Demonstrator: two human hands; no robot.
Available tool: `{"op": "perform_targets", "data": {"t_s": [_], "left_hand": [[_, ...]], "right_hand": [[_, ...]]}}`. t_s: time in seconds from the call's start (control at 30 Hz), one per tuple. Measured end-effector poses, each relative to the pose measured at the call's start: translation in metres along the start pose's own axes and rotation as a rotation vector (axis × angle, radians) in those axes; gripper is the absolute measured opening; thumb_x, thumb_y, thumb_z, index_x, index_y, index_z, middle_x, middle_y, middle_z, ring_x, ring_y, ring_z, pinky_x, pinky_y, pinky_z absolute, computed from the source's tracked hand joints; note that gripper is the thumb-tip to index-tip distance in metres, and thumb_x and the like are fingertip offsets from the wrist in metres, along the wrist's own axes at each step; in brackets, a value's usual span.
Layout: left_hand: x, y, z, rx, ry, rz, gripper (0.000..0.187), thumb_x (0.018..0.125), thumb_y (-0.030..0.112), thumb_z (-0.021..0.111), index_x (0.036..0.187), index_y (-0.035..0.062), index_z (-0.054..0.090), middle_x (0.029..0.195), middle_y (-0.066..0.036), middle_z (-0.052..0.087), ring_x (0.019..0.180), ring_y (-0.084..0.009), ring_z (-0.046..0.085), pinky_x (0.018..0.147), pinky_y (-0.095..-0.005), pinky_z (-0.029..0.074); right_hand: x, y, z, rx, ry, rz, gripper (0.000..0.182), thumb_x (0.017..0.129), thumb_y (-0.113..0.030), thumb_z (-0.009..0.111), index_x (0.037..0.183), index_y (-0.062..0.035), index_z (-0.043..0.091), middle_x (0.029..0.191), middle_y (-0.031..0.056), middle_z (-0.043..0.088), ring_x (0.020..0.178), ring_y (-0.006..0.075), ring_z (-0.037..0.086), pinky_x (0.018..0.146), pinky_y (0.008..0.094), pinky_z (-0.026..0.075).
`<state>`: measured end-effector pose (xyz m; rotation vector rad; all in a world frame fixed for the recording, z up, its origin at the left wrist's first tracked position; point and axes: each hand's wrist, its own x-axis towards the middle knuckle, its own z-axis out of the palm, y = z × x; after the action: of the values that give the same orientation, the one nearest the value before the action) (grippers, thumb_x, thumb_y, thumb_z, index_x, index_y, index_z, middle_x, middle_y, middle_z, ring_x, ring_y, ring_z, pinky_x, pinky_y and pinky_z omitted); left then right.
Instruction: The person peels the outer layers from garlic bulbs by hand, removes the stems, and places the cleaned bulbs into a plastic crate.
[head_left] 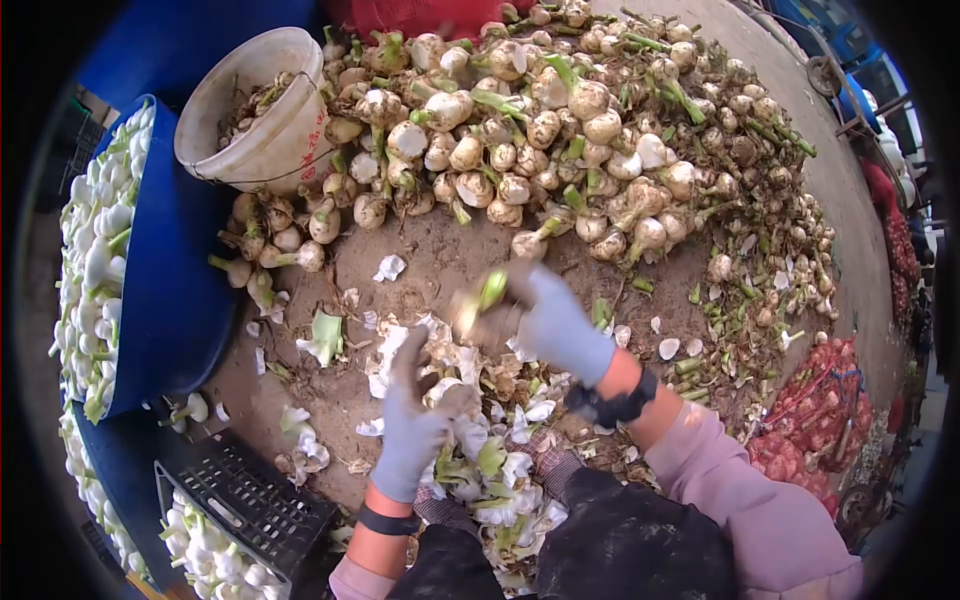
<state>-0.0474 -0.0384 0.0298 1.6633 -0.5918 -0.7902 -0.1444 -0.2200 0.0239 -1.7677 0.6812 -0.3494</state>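
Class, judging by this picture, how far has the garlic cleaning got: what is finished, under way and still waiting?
Part-way, it seems. Looks done: clean white bulbs in the blue tub and the black crate. In hand: a blurred bulb with a green stem, in the right hand; the left hand looks empty. Left to do: the large heap of soil-stained bulbs ahead. Shed skins lie on the ground.

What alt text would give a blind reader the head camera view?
A gloved right hand holds a blurred garlic bulb, the left hand nearby, above peelings. Beyond lies a heap of dirty garlic; a white bucket and blue garlic-filled tub stand at left.
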Motion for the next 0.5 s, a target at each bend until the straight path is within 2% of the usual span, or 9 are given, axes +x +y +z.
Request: {"op": "perform_targets", "data": {"t_s": [0.03,0.07,0.1,0.13,0.27,0.3,0.37,0.47,0.5], "left_hand": [[-0.003,-0.009,0.003,-0.133,-0.041,-0.088,0.055,0.082,-0.002,0.063,0.132,-0.0053,0.043,0.122,-0.013,0.056,0.104,-0.0182,0.057,0.088,-0.0288,0.05],[-0.006,-0.017,0.005,-0.263,-0.081,-0.18,0.059,0.08,-0.002,0.065,0.134,-0.006,0.041,0.124,-0.013,0.055,0.106,-0.0188,0.056,0.09,-0.0292,0.05],[-0.005,-0.012,0.001,-0.409,-0.057,-0.235,0.061,0.079,-0.001,0.066,0.133,-0.0085,0.04,0.124,-0.014,0.055,0.105,-0.0198,0.057,0.089,-0.0298,0.05],[-0.009,-0.023,-0.001,-0.36,0.033,-0.211,0.061,0.076,0.004,0.072,0.13,-0.0077,0.045,0.121,-0.014,0.056,0.102,-0.0185,0.059,0.087,-0.0299,0.051],[-0.018,-0.011,-0.012,0.483,-0.054,0.139,0.058,0.063,0.011,0.081,0.116,-0.001,0.059,0.11,-0.018,0.059,0.099,-0.0296,0.061,0.085,-0.0363,0.05],[-0.018,-0.018,-0.013,0.49,-0.039,0.111,0.058,0.06,0.012,0.082,0.113,0.0001,0.061,0.107,-0.019,0.06,0.097,-0.0344,0.06,0.084,-0.0383,0.05],[-0.02,-0.023,-0.016,0.505,-0.009,0.138,0.054,0.061,0.013,0.082,0.109,-0.001,0.062,0.104,-0.018,0.061,0.095,-0.0316,0.061,0.083,-0.0364,0.05],[-0.026,-0.017,-0.021,0.54,0.012,0.13,0.05,0.06,0.011,0.082,0.105,-0.0011,0.063,0.102,-0.015,0.062,0.094,-0.0262,0.062,0.082,-0.034,0.05],[-0.026,-0.017,-0.024,0.476,-0.033,0.085,0.05,0.062,0.01,0.082,0.107,-0.0013,0.062,0.104,-0.013,0.061,0.096,-0.0249,0.062,0.084,-0.0339,0.05]], "right_hand": [[-0.015,0.002,0.018,0.33,-0.141,0.117,0.027,0.086,-0.015,0.07,0.109,-0.0029,0.062,0.096,0.0055,0.066,0.093,0.0162,0.061,0.085,0.0324,0.049],[-0.022,0.011,0.029,0.224,-0.29,0.217,0.031,0.088,-0.02,0.067,0.113,-0.0017,0.06,0.102,0.0113,0.067,0.095,0.0187,0.062,0.086,0.0339,0.049],[-0.025,0.01,0.035,0.112,-0.261,0.185,0.032,0.09,-0.025,0.064,0.111,-0.0006,0.061,0.099,0.0162,0.067,0.095,0.0259,0.064,0.083,0.0361,0.049],[-0.03,0.009,0.039,0.001,-0.237,0.156,0.035,0.091,-0.03,0.061,0.109,0.0006,0.062,0.096,0.0212,0.066,0.094,0.0332,0.065,0.081,0.0384,0.049],[-0.04,0.026,0.057,0.013,-0.241,0.141,0.042,0.092,-0.037,0.058,0.101,0.0043,0.063,0.088,0.0271,0.064,0.088,0.0411,0.064,0.074,0.0423,0.05],[-0.041,0.027,0.062,-0.027,-0.271,0.195,0.042,0.091,-0.036,0.058,0.096,0.0055,0.063,0.084,0.0282,0.063,0.085,0.0424,0.063,0.071,0.0442,0.049],[-0.044,0.025,0.066,-0.148,-0.31,0.224,0.042,0.091,-0.034,0.058,0.085,0.0075,0.062,0.079,0.0313,0.061,0.079,0.0445,0.063,0.066,0.0475,0.048],[-0.049,-0.002,0.059,-0.102,-0.381,0.313,0.039,0.091,-0.031,0.058,0.088,0.0076,0.061,0.08,0.0312,0.061,0.08,0.0444,0.063,0.066,0.0469,0.049],[-0.051,0.003,0.064,-0.06,-0.384,0.362,0.033,0.09,-0.026,0.057,0.091,0.0068,0.062,0.078,0.0301,0.061,0.078,0.0435,0.063,0.065,0.045,0.049]]}}
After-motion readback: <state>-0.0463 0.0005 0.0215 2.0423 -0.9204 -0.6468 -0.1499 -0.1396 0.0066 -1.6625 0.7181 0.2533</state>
